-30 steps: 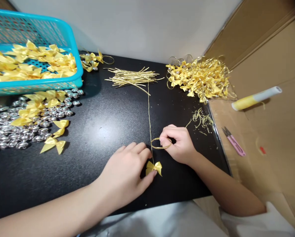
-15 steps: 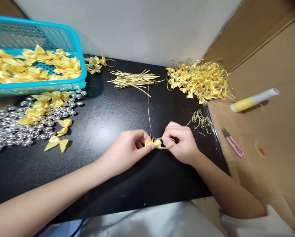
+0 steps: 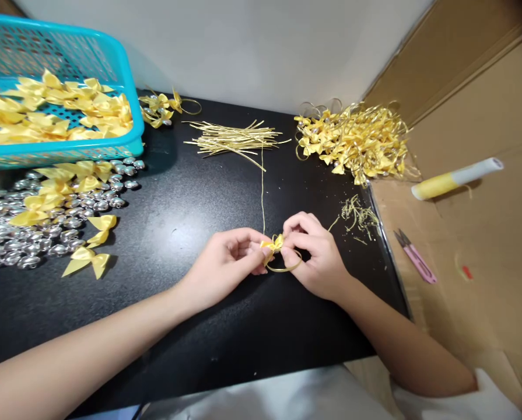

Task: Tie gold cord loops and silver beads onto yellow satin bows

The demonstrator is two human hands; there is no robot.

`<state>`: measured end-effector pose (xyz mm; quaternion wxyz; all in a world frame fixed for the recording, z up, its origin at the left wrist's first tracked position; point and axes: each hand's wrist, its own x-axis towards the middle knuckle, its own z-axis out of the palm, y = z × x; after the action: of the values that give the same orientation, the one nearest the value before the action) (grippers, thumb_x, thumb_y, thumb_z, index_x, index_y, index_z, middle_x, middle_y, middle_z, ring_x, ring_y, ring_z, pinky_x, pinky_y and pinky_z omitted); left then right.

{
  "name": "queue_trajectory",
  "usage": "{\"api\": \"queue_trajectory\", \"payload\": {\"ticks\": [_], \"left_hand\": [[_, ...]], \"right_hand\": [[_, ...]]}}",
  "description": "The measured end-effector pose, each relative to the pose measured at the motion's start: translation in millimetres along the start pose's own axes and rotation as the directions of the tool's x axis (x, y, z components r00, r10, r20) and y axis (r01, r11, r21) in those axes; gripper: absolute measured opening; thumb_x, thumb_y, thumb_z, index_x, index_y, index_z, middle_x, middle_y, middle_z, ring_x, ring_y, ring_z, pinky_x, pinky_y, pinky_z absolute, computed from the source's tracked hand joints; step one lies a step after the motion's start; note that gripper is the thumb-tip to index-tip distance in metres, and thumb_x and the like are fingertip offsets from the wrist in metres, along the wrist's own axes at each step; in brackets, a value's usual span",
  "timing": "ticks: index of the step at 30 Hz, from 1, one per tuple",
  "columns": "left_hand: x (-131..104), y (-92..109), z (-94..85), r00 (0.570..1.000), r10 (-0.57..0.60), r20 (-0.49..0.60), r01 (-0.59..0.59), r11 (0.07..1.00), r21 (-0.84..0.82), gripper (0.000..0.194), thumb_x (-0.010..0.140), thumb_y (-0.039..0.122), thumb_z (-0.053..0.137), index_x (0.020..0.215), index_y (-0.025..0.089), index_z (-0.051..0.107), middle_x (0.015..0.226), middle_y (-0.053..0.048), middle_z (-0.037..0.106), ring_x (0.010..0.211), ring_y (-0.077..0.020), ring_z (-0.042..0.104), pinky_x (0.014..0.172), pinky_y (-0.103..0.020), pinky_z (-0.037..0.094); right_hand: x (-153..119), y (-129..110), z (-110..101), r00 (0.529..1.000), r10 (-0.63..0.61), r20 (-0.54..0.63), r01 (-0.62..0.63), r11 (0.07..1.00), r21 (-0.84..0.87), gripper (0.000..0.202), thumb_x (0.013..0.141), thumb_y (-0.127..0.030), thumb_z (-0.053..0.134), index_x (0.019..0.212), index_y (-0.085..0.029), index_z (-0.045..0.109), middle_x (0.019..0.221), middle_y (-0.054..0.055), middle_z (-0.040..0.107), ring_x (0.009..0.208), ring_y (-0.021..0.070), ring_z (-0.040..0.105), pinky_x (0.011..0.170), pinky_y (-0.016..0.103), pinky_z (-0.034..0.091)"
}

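Near the middle of the black table, my left hand (image 3: pixel 234 262) pinches a yellow ribbon bow (image 3: pixel 277 244) from the left. My right hand (image 3: pixel 315 254) grips the same bow from the right, its fingers closed. A gold cord loop (image 3: pixel 284 269) hangs below the bow between my hands. One thin gold thread (image 3: pixel 263 198) runs from the bow up to a bundle of gold cords (image 3: pixel 234 140). At the left, two loose yellow bows (image 3: pixel 86 261) lie beside a spread of silver beads (image 3: pixel 37 236), with more bows on top.
A blue basket (image 3: pixel 68 146) of yellow bows stands at the upper left. Looped bows are piled (image 3: pixel 357 140) at the back right, above thread scraps (image 3: pixel 359 217). Pink snips (image 3: pixel 418 259) and a yellow-and-white roll (image 3: pixel 457 179) lie on cardboard at the right.
The bow has turned and now sits upright between my fingertips, with the loop lower. My right hand's fingers have shifted onto the bow. The view has moved slightly to the right.
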<state>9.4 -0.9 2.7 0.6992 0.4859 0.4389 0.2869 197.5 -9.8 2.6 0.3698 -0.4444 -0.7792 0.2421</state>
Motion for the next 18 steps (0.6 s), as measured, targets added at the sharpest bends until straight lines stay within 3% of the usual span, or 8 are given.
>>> {"api": "queue_trajectory", "payload": {"ticks": [3, 8, 18], "left_hand": [[-0.1, 2.0, -0.2, 1.000, 0.014, -0.003, -0.014, 1.000, -0.009, 0.017, 0.082, 0.028, 0.068, 0.089, 0.012, 0.069, 0.065, 0.002, 0.066, 0.058, -0.0057, 0.057, 0.057, -0.014, 0.048], [-1.7, -1.3, 3.1, 1.000, 0.019, -0.002, -0.019, 1.000, -0.010, 0.019, 0.078, 0.026, 0.073, 0.090, 0.013, 0.069, 0.075, 0.000, 0.070, 0.063, -0.0068, 0.060, 0.060, -0.015, 0.048], [-3.8, -14.7, 6.5, 0.981, 0.166, -0.097, -0.142, 0.967, 0.211, 0.020, 0.080, 0.031, 0.072, 0.084, 0.015, 0.062, 0.070, 0.002, 0.062, 0.063, -0.0092, 0.055, 0.057, -0.019, 0.044]], "right_hand": [[-1.1, 0.5, 1.4, 1.000, 0.019, -0.006, -0.019, 0.999, 0.031, 0.022, 0.083, -0.014, 0.055, 0.062, -0.016, 0.055, 0.086, 0.005, 0.058, 0.077, 0.0134, 0.051, 0.074, 0.030, 0.044], [-2.1, 2.0, 4.2, 1.000, -0.023, -0.003, 0.024, 0.999, 0.047, 0.024, 0.085, -0.012, 0.055, 0.062, -0.017, 0.054, 0.075, 0.002, 0.058, 0.069, 0.0113, 0.051, 0.068, 0.027, 0.043], [-3.2, -0.8, 10.3, 0.992, -0.093, -0.080, 0.094, 0.996, 0.005, 0.026, 0.086, -0.015, 0.056, 0.061, -0.017, 0.052, 0.071, 0.002, 0.058, 0.067, 0.0116, 0.049, 0.064, 0.027, 0.042]]}}
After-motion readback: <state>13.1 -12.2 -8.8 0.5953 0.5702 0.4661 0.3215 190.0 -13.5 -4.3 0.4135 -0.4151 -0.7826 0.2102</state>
